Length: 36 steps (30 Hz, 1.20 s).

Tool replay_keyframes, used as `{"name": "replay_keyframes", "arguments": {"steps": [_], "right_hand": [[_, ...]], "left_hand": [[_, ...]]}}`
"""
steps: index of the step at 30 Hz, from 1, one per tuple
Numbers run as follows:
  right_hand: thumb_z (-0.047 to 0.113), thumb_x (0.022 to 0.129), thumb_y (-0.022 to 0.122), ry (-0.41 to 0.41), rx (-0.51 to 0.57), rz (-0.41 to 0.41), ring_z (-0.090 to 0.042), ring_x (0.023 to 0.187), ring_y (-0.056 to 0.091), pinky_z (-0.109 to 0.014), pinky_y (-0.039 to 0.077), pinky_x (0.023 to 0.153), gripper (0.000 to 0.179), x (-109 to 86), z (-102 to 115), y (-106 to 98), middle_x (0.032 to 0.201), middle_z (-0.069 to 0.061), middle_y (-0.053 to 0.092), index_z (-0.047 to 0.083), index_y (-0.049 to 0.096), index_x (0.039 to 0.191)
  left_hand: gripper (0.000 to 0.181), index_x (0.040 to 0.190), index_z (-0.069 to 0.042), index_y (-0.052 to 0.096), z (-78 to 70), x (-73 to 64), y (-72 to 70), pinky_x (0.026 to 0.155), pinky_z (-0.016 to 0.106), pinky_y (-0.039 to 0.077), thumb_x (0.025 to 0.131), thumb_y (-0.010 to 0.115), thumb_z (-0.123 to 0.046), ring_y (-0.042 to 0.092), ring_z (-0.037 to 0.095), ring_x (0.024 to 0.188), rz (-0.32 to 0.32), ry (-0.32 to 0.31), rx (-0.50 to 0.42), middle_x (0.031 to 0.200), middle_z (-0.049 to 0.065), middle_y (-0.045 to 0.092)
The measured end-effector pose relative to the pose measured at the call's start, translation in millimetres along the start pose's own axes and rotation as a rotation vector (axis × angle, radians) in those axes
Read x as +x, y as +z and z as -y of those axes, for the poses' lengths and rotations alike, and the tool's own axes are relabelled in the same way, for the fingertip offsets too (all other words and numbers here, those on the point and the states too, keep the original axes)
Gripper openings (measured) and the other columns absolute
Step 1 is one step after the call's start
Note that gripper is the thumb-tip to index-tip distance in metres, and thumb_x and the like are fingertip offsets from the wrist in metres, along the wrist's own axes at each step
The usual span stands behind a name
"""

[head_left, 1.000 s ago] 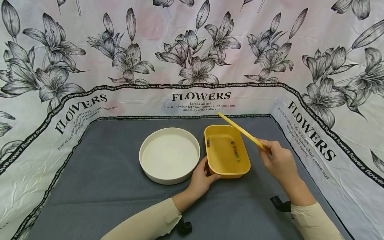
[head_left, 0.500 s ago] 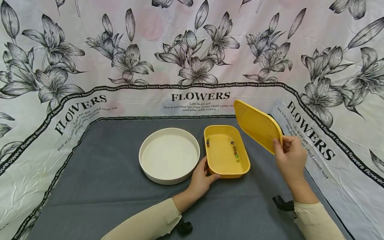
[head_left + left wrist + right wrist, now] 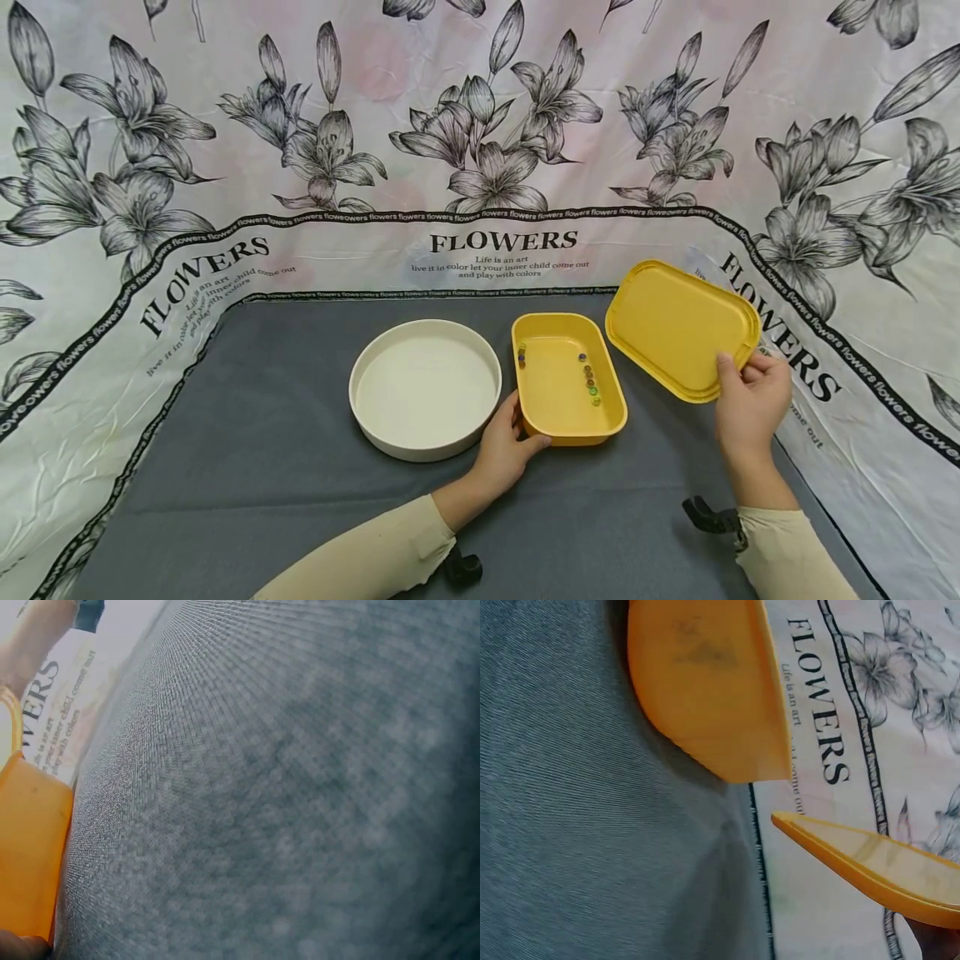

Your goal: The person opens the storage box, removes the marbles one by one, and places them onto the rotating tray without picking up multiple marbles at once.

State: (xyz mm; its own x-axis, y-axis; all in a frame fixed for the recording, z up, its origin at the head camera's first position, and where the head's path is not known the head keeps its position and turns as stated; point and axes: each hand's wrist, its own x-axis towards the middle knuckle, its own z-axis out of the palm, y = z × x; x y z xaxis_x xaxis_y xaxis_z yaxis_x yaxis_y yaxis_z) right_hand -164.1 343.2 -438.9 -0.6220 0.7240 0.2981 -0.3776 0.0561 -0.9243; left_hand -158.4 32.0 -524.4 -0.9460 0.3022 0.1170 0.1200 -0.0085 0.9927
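A yellow rectangular container (image 3: pixel 555 404) stands on the grey cloth. Several small dark, green and amber beads (image 3: pixel 589 379) lie along its right side, with a few more at the left wall. My left hand (image 3: pixel 502 454) grips its near left corner, thumb on the front wall. Up to the right, my right hand (image 3: pixel 752 410) pinches the corner of a yellow lid (image 3: pixel 675 329), held tilted in the air with its rimmed face visible. In the right wrist view the lid (image 3: pixel 874 862) hangs apart from the container (image 3: pixel 712 697).
A round cream-white tray (image 3: pixel 423 392) with a low wall stands just left of the container. Grey cloth (image 3: pixel 247 433) covers the table. Flower-printed fabric (image 3: pixel 480 150) rises behind and at both sides, close beyond the lid.
My right hand has moved right with the lid and turned it from edge-on until its rimmed face shows. My left hand and the container have stayed in place.
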Motion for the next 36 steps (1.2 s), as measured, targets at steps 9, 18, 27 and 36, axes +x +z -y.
{"name": "replay_keyframes", "arguments": {"steps": [9, 18, 27, 36], "right_hand": [[-0.001, 0.093, 0.071, 0.315, 0.116, -0.101, -0.01, 0.081, 0.074, -0.017, 0.059, 0.062, 0.027, 5.8, -15, -13, 0.09, 0.0, 0.073, 0.004, 0.053, 0.112], [0.004, 0.095, 0.071, 0.496, 0.091, -0.171, -0.014, 0.043, 0.057, -0.028, 0.042, 0.031, 0.02, 10.7, -34, -27, 0.084, -0.002, 0.064, 0.003, 0.053, 0.104], [-0.007, 0.096, 0.062, 0.647, 0.139, -0.226, -0.009, 0.063, 0.068, -0.029, 0.052, 0.038, 0.049, 12.9, -44, -37, 0.121, -0.002, 0.05, 0.007, 0.037, 0.136], [-0.006, 0.099, 0.057, 0.79, 0.101, -0.091, -0.003, 0.08, 0.071, -0.028, 0.062, 0.06, 0.074, 11.6, -46, -44, 0.129, 0.003, 0.054, 0.012, 0.025, 0.163]], "left_hand": [[0.089, 0.16, 0.003, 0.025, -1.7, 0.0, -0.4, 0.113, 0.038, 0.045, 0.088, 0.077, 0.005, 0.041, 0.032, 0.148, -0.005, -0.023, 0.006, 0.161, 0.02, 0.037], [0.09, 0.161, 0.003, 0.024, -3.1, 0.5, 0.1, 0.114, 0.038, 0.043, 0.088, 0.076, 0.005, 0.039, 0.03, 0.149, 0.002, -0.039, -0.004, 0.162, 0.019, 0.035], [0.086, 0.159, 0.005, 0.027, -3.5, -0.7, 0.0, 0.113, 0.042, 0.044, 0.088, 0.076, 0.007, 0.041, 0.034, 0.147, -0.007, -0.009, -0.021, 0.159, 0.022, 0.038], [0.087, 0.159, 0.005, 0.026, -4.6, -0.6, 0.1, 0.114, 0.043, 0.044, 0.088, 0.076, 0.006, 0.04, 0.034, 0.147, -0.012, -0.021, -0.01, 0.16, 0.022, 0.038]]}}
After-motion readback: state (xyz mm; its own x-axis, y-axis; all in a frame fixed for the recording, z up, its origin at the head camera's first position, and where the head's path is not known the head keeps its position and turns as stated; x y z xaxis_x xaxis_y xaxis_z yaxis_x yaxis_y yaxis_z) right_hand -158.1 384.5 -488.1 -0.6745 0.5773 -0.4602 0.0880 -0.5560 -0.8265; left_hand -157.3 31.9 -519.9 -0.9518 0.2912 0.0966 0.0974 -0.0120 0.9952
